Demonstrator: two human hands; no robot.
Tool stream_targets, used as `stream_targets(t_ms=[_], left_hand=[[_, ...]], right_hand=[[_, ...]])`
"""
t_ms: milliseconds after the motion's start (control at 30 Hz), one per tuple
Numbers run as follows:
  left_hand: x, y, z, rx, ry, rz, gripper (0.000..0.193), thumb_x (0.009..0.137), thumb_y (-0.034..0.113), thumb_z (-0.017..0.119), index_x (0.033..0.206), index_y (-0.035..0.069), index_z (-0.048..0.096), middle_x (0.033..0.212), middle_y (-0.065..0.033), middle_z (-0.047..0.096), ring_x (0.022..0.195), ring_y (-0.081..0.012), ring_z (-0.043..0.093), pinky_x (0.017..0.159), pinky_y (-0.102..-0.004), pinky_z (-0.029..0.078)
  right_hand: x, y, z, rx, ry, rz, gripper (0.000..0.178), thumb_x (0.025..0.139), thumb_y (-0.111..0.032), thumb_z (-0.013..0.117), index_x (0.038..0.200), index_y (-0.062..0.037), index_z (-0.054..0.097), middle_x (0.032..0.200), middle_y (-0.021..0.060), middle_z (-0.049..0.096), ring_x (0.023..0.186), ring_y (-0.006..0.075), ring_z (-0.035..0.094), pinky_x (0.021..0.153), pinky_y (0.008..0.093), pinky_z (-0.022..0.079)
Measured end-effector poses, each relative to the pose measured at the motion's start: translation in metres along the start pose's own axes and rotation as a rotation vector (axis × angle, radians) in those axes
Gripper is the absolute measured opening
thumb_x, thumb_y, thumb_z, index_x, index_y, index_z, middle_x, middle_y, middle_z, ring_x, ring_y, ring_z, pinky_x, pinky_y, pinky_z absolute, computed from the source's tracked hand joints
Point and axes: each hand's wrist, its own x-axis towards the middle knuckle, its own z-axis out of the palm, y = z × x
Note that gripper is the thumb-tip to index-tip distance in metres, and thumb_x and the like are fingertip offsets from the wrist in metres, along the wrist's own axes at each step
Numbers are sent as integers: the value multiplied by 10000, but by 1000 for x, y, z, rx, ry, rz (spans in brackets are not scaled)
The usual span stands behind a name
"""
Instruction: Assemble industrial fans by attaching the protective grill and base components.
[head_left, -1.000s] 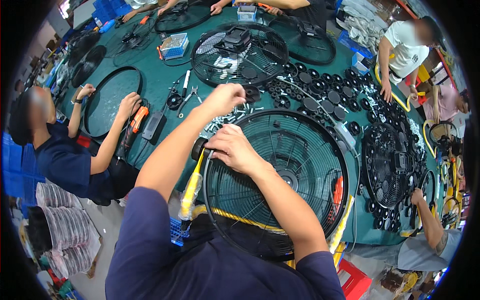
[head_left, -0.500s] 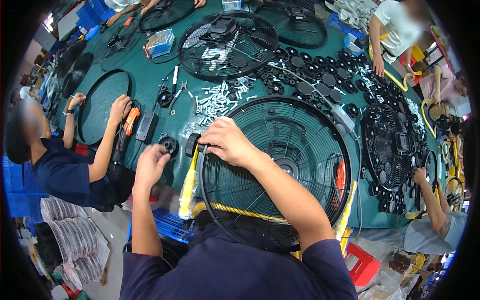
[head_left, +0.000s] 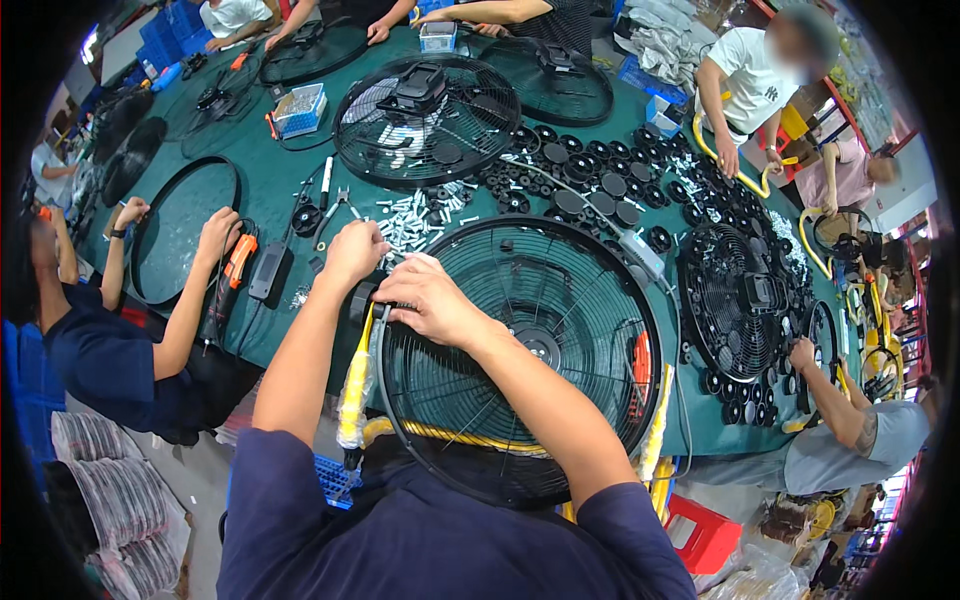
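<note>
A round black fan with a wire grille [head_left: 490, 400] stands in front of me, its lower edge against my body. My right hand [head_left: 432, 300] is closed on the fan's rim at the upper left, fingers curled over a bracket there. A black round knob [head_left: 361, 303] sits beside those fingertips. Below it runs a plastic-wrapped yellow tube [head_left: 354, 400]. My left hand [head_left: 352, 254] is just above the knob, fingers pinched together next to the loose silver bolts [head_left: 425, 212]. Whatever is between those fingers is too small to make out.
Black knobs and discs [head_left: 600, 185] crowd the table right of the bolts. Another fan [head_left: 430, 120] lies beyond. Pliers [head_left: 338, 215] and a grey adapter box [head_left: 270, 270] lie leftward. A co-worker [head_left: 110, 320] holds a black hoop [head_left: 165, 295] at left; other people work around.
My left hand has moved up and right, from beside the black wheel to the bolts by my right hand. My right hand stays on the rim. The whole view has shifted slightly.
</note>
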Motion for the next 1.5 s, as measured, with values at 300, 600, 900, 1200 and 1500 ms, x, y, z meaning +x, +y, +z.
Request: stream_targets(t_ms=[300,600,900,1200,1500], left_hand=[[-36,-15,26,-82,187,-22,273,829,184,759,1064,65,684,1041,-202,627,985,-408,643,847,-473,540],[-61,7,39,-275,444,-51,175,902,236,670,1015,103,668,975,-154,600,909,-382,649,788,-479,526],[-50,3,40,-454,651,-32,121,916,154,641,1005,76,614,944,-149,663,826,-363,678,710,-456,537],[-88,10,41,-944,622,-75,143,942,138,655,973,5,613,757,-77,615,722,-179,637,655,-344,510],[-238,6,40,-1945,-236,-403,323,1104,290,407,1250,17,499,1362,-250,577,1279,-402,569,1038,-621,489]], right_hand=[[49,19,-31,121,-104,265,286,821,-217,718,1043,-39,751,1008,183,723,968,380,678,889,442,531],[97,116,-24,-577,-352,889,336,811,-176,683,1093,-1,730,1196,269,690,1142,387,674,956,470,548],[112,101,-34,-545,-392,1121,456,782,-194,742,1209,-35,708,1289,195,682,1213,337,655,1013,427,528],[66,76,-101,-263,117,626,336,727,-205,734,981,8,684,904,179,728,843,284,712,798,389,556],[-226,-28,-244,168,641,794,309,1049,-311,558,1009,-20,654,919,21,654,839,121,616,810,293,496]])
